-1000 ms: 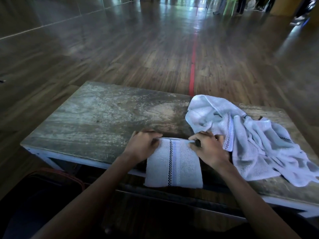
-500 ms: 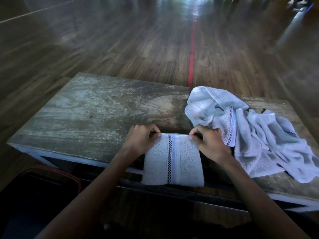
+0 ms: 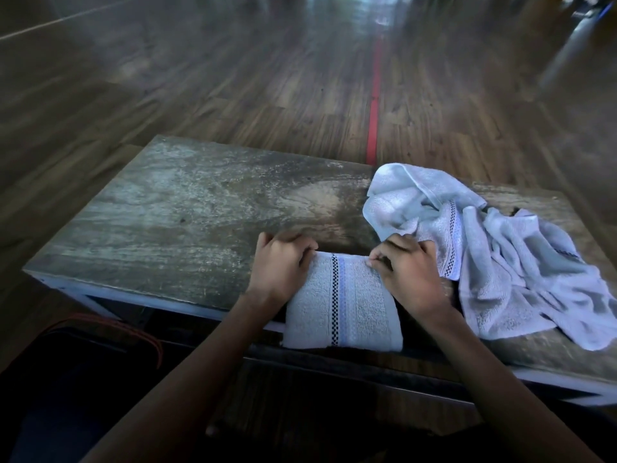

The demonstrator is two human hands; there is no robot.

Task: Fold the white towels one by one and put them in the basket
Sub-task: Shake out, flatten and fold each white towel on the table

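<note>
Folded white towel (image 3: 344, 305), narrow, with a black-and-white checked stripe down its middle, lying on the near edge of a worn wooden table (image 3: 187, 208), its near end drooping past that edge. Left hand (image 3: 280, 265) at the far left corner, fingers curled over the fold and gripping it. Right hand (image 3: 410, 275) at the far right corner, thumb and fingertips pinched onto the cloth. Both forearms reaching in from the bottom of the view.

Likely step: squaring and setting the fold before any lift toward the basket. To do it well: hold both far corners level, draw the cloth taut across to straighten the stripe, then press the crease flat along its whole width (terry cloth: springy, quick to reopen if released early). For the lift, support the layers from beneath with both hands rather than hanging them from one corner.

Just beside the right hand, seemingly touching its knuckles: heap of unfolded white towels (image 3: 500, 255), crumpled, spilling toward the table's right end. Worth sliding the folded piece away from that heap to avoid dragging a loose edge along.

Lower left, below the table: dark orange-rimmed container (image 3: 100, 332), perhaps the basket, too dim to tell. Beyond the table: blurred wood-plank floor (image 3: 233, 95) with a red line (image 3: 375, 95) running away.
</note>
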